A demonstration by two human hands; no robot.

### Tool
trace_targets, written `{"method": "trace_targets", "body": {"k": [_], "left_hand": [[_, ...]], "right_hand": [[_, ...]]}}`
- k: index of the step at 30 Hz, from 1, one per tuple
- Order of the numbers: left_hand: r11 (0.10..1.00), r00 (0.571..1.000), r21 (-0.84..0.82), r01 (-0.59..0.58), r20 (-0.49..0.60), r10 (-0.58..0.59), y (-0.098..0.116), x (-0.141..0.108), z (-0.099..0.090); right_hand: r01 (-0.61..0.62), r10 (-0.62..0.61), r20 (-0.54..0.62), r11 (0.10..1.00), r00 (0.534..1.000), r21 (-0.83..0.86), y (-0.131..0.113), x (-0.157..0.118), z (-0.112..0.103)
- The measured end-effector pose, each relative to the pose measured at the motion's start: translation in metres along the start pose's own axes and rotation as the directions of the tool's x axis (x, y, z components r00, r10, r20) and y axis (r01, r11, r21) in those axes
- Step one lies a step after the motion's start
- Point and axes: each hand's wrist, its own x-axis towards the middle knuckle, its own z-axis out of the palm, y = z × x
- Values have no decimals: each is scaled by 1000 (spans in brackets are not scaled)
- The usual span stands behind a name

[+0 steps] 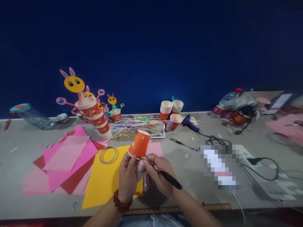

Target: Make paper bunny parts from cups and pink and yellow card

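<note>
- The person's forearms (pixel 194 208) lay nearest, reaching in from the bottom edge and converging over the table (pixel 189 170), with a beaded bracelet (pixel 121 201) on the left wrist.
- The orange cup (pixel 139 143) was in the air above the near part of the table, tilted, its base up and its rim toward the person. That angle probably turned the side wall to face the tool.
- The left hand (pixel 127 170) had its fingers clamped on the cup near the rim, seemingly to steady it and leave most of the wall bare.
- The right hand (pixel 159 173) had its fingers closed around a black-handled tool (pixel 170 179), apparently gripped well forward for control. Its thin tip lay across the cup's lower wall; whether it touched could not be told.
- Both wrists angled inward, bringing the hands close together.
- Beneath the left hand lay a yellow sheet (pixel 104 176), bearing a tape ring (pixel 107 163); drinking straws (pixel 142 123) lay loose beyond the cup.
</note>
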Motion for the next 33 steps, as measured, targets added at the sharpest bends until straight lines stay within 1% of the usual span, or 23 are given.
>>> {"method": "trace_targets", "body": {"k": [2,4,6,8,11,13,15,19,22,24,27,30,31,33], "left_hand": [[996,998,-69,56,10,-56,6,0,5],[991,995,-92,102,28,-100,9,-1,9],[987,993,-107,120,25,-118,8,-3,11],[982,991,-131,137,22,-135,7,-5,13],[971,983,-156,183,58,-176,5,-8,14],[968,979,-157,197,89,-184,5,-9,16],[970,979,-153,189,110,-174,4,-8,16],[973,986,-175,151,103,-135,-3,-4,12],[973,992,-199,116,72,-104,-8,-1,8],[974,992,-196,112,76,-99,-10,0,8],[975,986,-182,130,129,-108,-11,0,8],[988,974,-102,119,203,-96,-12,3,2],[994,973,-65,92,218,-75,-11,6,-2],[1000,975,-1,-6,221,6,-9,13,-12]], "right_hand": [[36,-39,-28,994,999,-102,-2,0,-1],[35,-41,-63,995,997,-92,-1,0,0],[10,-11,-95,1000,995,-4,4,1,4],[-32,48,-107,989,993,145,8,1,8],[-102,152,-104,920,983,378,10,2,14],[-137,207,-108,879,972,457,8,3,15],[-143,227,-115,859,967,492,5,4,15],[-74,160,-143,878,977,473,7,3,10],[-84,167,-173,909,971,409,12,2,6],[-103,183,-165,908,969,406,13,3,4],[-109,175,-115,895,978,432,12,3,1],[-79,142,-118,901,983,428,10,3,-5],[-71,134,-125,908,983,414,9,2,-8],[-82,136,-119,923,984,375,8,1,-14]]}}
